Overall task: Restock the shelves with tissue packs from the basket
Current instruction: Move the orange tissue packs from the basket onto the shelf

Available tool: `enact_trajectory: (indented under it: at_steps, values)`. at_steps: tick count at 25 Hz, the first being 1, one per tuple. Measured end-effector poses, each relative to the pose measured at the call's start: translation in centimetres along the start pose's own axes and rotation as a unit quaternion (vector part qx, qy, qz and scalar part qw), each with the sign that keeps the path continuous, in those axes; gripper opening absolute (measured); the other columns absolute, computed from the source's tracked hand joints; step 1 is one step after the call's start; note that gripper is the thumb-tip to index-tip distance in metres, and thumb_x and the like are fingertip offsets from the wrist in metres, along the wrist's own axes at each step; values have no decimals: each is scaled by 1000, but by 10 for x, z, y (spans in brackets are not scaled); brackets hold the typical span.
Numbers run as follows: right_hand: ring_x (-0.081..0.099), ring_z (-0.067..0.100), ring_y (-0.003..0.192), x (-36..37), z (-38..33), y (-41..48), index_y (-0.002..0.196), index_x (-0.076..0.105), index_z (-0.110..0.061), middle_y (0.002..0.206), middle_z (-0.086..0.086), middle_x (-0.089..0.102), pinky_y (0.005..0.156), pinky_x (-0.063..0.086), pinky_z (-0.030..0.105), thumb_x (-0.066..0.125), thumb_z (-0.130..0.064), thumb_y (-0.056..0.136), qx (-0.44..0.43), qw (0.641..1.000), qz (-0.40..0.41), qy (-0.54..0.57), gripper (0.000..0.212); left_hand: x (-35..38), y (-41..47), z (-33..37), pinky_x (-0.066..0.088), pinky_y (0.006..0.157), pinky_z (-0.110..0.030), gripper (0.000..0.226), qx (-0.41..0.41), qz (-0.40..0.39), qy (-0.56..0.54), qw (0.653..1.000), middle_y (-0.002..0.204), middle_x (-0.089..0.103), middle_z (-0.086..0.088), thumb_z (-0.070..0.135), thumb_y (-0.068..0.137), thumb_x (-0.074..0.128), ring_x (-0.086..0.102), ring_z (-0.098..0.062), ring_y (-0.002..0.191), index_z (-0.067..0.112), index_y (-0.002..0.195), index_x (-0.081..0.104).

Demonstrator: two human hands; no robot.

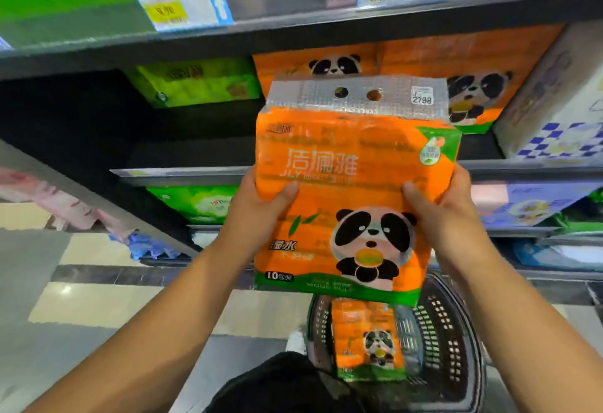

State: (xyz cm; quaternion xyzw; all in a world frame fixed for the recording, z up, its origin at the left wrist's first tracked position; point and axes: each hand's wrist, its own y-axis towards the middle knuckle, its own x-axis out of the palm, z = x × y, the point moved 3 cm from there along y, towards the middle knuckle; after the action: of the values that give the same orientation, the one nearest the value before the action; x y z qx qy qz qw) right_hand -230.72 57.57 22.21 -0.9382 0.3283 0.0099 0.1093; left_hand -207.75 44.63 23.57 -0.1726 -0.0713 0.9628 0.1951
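Two orange panda tissue packs were off the shelves when I logged this frame. The held pack (355,190) was upright in the air, in front of the middle shelf (182,175) and above the basket (440,341), clear handle strip uppermost. The left hand (261,213) gripped its left edge and the right hand (443,216) its right edge. Both thumbs were clamped on the front face, the other fingers hidden behind the wrap. The second pack (368,341) stood in the basket on the floor. I could not tell whether more lay beneath it. On the middle shelf, matching stocked panda packs (421,60) sat at the back right, green packs (199,81) to their left, dark open room in front. Judgement: task partway at best. The held pack was not yet placed, and at least one more was to follow. Likely slot: in front of the matching packs.
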Motion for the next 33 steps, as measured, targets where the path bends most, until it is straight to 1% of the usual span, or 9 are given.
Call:
enact_trajectory:
  at_steps: [4, 7, 11, 16, 21, 23, 25, 29, 33]
  values:
    - [61, 17, 105, 31, -41, 21, 129, 45, -32, 116, -4, 63, 77, 50, 32, 67, -15, 88, -19, 1000, -7, 7, 50, -37, 35, 10, 52, 92, -43, 77, -1, -14, 4, 1000, 114, 68, 11, 62, 61, 80, 65, -11, 105, 35, 126, 48]
    - [65, 16, 104, 56, -65, 39, 129, 52, -38, 110, -6, 69, 85, 51, 39, 59, -7, 91, 1, 998, -57, -5, 49, -60, 60, 14, 51, 93, -41, 71, -1, -26, -17, 1000, 112, 68, 9, 38, 63, 85, 65, -11, 103, 33, 124, 49]
    - [64, 16, 102, 84, -82, 52, 122, 52, -29, 106, -4, 67, 89, 52, 40, 58, 0, 89, -4, 1000, -16, -5, 44, -81, 89, 24, 51, 86, -41, 59, -24, 17, -50, 998, 109, 67, 9, 25, 71, 83, 64, -13, 100, 31, 122, 53]
    - [57, 13, 107, 105, -83, 57, 143, 24, -42, 122, -10, 59, 82, 51, 36, 60, 2, 89, 14, 997, -71, -38, 78, -96, 110, 33, 54, 76, -34, 62, 16, 62, -66, 996, 110, 66, 6, 27, 71, 84, 65, -11, 94, 21, 125, 52]
    - [58, 16, 109, 110, -72, 61, 133, 39, -28, 117, -5, 60, 96, 49, 44, 70, -3, 84, -4, 997, 66, -34, 63, -102, 123, 22, 51, 85, -39, 72, 42, 25, -20, 999, 114, 61, 8, 21, 72, 84, 59, -10, 102, 26, 128, 38]
    - [59, 17, 109, 110, -67, 63, 131, 41, -30, 118, -4, 60, 93, 52, 45, 71, -1, 82, -9, 997, 64, -37, 64, -103, 126, 17, 49, 85, -36, 80, 45, -3, 4, 999, 109, 56, 18, 13, 74, 82, 56, -2, 99, 35, 132, 32]
    - [58, 19, 113, 112, -63, 65, 131, 36, -35, 124, -4, 57, 92, 53, 46, 71, 2, 81, -15, 998, 43, -54, 71, -102, 132, 14, 47, 89, -37, 94, 41, -13, 31, 999, 108, 53, 20, 10, 73, 82, 55, -7, 102, 38, 141, 23]
    - [52, 14, 117, 118, -60, 75, 139, 31, -34, 129, -6, 52, 88, 50, 32, 70, 2, 83, -41, 996, 38, -71, 77, -97, 136, 16, 40, 88, -31, 109, 35, -7, 85, 996, 117, 44, 15, 15, 74, 83, 45, -9, 106, 36, 149, 7]
    - [57, 11, 106, 120, -58, 97, 128, 42, -29, 118, -7, 59, 81, 50, 27, 71, -7, 84, -40, 993, 38, -107, 56, -94, 147, 12, 41, 87, -31, 105, 54, 12, 88, 995, 120, 47, 14, 18, 74, 82, 47, -9, 108, 35, 150, 12]
